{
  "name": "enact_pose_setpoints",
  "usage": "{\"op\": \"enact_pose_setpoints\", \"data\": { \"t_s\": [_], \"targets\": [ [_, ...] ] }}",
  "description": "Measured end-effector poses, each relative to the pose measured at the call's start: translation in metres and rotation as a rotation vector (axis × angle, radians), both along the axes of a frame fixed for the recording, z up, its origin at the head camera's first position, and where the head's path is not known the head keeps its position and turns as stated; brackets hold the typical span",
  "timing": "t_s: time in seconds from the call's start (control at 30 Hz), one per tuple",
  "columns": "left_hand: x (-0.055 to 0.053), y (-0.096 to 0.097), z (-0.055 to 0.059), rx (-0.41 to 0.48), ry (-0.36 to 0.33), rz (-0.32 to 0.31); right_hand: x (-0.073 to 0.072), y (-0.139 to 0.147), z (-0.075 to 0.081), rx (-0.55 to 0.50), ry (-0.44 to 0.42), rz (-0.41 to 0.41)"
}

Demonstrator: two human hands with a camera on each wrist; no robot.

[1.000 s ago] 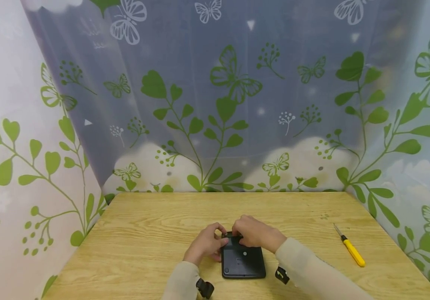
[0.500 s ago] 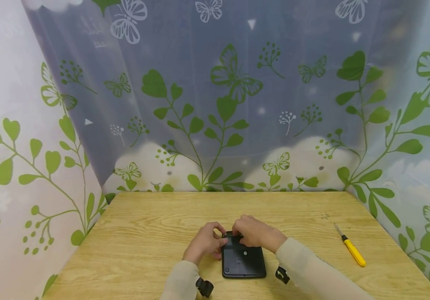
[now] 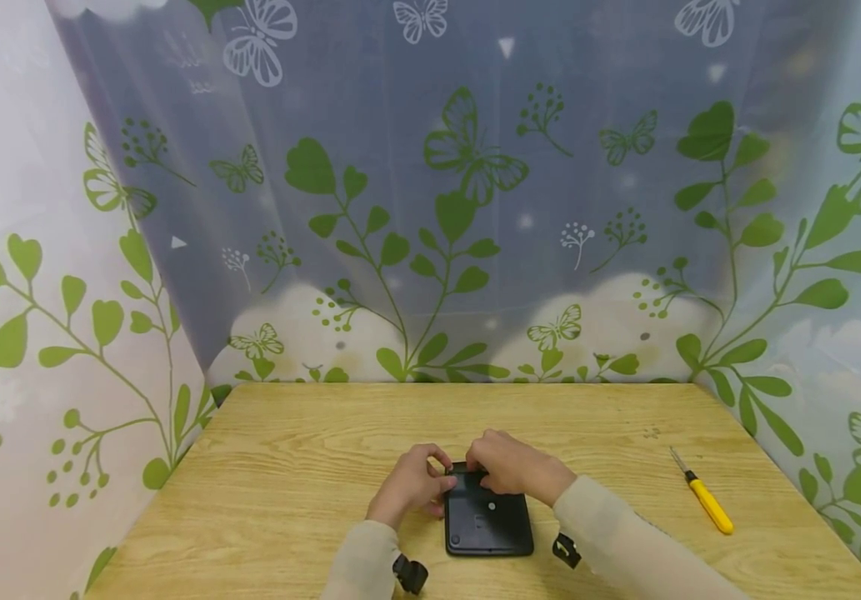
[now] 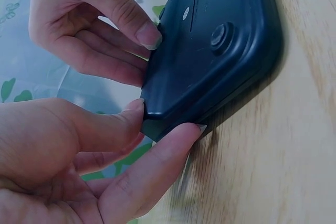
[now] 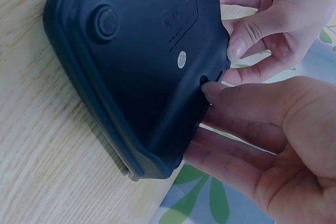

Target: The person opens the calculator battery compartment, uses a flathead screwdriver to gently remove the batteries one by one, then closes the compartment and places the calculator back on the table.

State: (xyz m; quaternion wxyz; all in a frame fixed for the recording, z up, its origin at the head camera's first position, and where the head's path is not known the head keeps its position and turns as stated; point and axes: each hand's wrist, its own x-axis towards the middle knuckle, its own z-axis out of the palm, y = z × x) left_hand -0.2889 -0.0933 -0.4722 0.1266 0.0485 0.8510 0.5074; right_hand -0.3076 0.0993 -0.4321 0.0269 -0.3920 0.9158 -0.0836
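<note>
Device [image 3: 487,533] is black, sticker [image 5: 181,59] white; screwdriver handle [image 3: 713,509] yellow. Tabletop [image 3: 287,467] shows tan wood grain; backdrop [image 3: 370,92], green leaves [image 3: 310,167] on grey-blue.

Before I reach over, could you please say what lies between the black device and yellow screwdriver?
The head view shows the right sleeve and wooden tabletop between device and screwdriver.

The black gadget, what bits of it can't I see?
Head view: the underside of the black gadget, turned toward the table.
Head view: part of its far end, covered by the right hand.
Right wrist view: marks on its round sticker, too small to read.
Both wrist views: part of it, cut off by the picture's top edge.
</note>
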Motion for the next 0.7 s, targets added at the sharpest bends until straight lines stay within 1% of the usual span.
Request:
{"op": "enact_pose_setpoints", "data": {
  "t_s": [0.37,0.7],
  "targets": [
    [-0.0008,0.0011,0.0,-0.021,-0.008,0.003,-0.0014,0.0002,-0.0025,0.006,0.001,-0.001],
    [0.0012,0.0006,0.0022,-0.037,-0.011,-0.002,0.0003,-0.0008,-0.0019,0.007,0.013,0.013]
  ]
}}
